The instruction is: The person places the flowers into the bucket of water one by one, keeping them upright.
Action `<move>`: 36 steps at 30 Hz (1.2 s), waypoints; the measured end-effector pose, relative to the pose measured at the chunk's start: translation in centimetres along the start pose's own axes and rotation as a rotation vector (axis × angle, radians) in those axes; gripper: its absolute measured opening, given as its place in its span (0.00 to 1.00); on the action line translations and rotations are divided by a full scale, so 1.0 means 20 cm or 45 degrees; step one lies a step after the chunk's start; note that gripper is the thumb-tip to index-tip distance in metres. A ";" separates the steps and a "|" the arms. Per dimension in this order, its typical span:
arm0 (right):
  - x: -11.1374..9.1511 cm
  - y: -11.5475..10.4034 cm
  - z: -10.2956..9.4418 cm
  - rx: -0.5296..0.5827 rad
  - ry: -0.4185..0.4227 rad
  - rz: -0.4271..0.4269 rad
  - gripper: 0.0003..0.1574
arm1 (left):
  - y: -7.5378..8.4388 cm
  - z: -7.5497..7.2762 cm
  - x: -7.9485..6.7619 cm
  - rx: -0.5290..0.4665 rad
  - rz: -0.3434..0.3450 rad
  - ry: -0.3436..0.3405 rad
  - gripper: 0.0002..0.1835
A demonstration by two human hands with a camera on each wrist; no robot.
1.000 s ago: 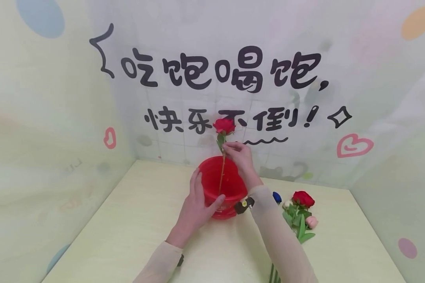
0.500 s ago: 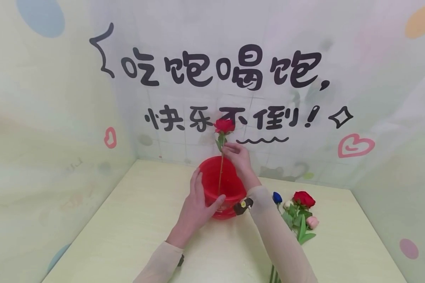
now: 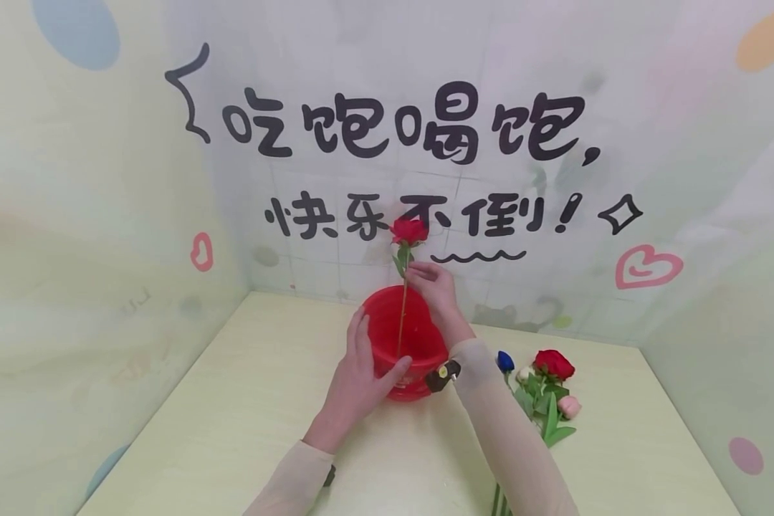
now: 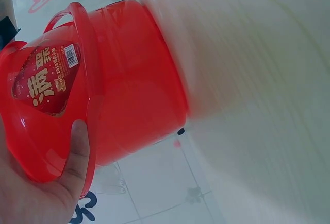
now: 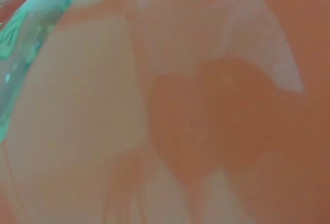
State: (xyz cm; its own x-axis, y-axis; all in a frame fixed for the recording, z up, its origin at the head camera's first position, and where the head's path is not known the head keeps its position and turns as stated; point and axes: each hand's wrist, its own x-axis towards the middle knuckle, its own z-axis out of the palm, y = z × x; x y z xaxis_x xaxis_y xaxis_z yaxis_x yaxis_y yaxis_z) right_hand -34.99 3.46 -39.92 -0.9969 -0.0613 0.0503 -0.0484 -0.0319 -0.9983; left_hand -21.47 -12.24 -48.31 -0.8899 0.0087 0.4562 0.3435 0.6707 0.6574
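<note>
A red rose [image 3: 409, 231] with green leaves and a thin brownish stem stands upright, its lower stem inside a red plastic bucket [image 3: 419, 369]. My right hand [image 3: 433, 285] pinches the stem just below the leaves. My left hand [image 3: 356, 373] grips the bucket at its near left, fingers along the left side and thumb at the front rim. In the left wrist view the bucket [image 4: 139, 85] shows a gold-lettered label and a handle, with my left thumb [image 4: 77, 149] against the rim. A reddish, blurred surface fills most of the right wrist view.
On the table [image 3: 232, 401], to the right of my right forearm, lie more flowers: a red rose [image 3: 555, 364], a blue bud [image 3: 505, 361] and a pink one [image 3: 570, 407], with green leaves. A printed backdrop [image 3: 335, 272] rises close behind the bucket.
The rose's stem has tilted slightly within the bucket. Both hands keep their hold and stay almost still.
</note>
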 end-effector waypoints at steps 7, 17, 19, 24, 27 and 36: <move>0.00 0.00 0.00 -0.007 0.000 -0.006 0.23 | 0.01 -0.01 0.00 0.013 0.007 0.000 0.66; -0.01 -0.01 -0.01 0.007 0.062 -0.055 0.22 | 0.01 -0.01 0.01 -0.002 0.015 0.003 0.66; -0.01 -0.01 -0.02 0.017 0.072 -0.059 0.22 | 0.01 -0.01 0.01 -0.002 0.011 -0.003 0.66; -0.04 -0.04 -0.05 0.043 0.071 -0.113 0.24 | 0.01 -0.01 0.01 -0.004 -0.010 -0.011 0.66; -0.05 -0.06 -0.07 0.070 0.062 -0.158 0.24 | 0.01 -0.01 0.01 -0.002 -0.014 -0.007 0.66; -0.15 -0.14 -0.16 0.037 -0.047 -0.160 0.24 | 0.01 -0.01 0.00 -0.028 -0.021 -0.001 0.67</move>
State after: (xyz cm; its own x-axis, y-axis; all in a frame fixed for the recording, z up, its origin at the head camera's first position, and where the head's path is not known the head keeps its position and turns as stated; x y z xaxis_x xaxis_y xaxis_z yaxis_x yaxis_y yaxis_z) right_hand -32.12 6.92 -37.28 -0.9800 -0.0917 0.1764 -0.1703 -0.0705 -0.9829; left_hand -21.37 -12.23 -47.98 -0.8958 -0.0019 0.4445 0.3350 0.6543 0.6780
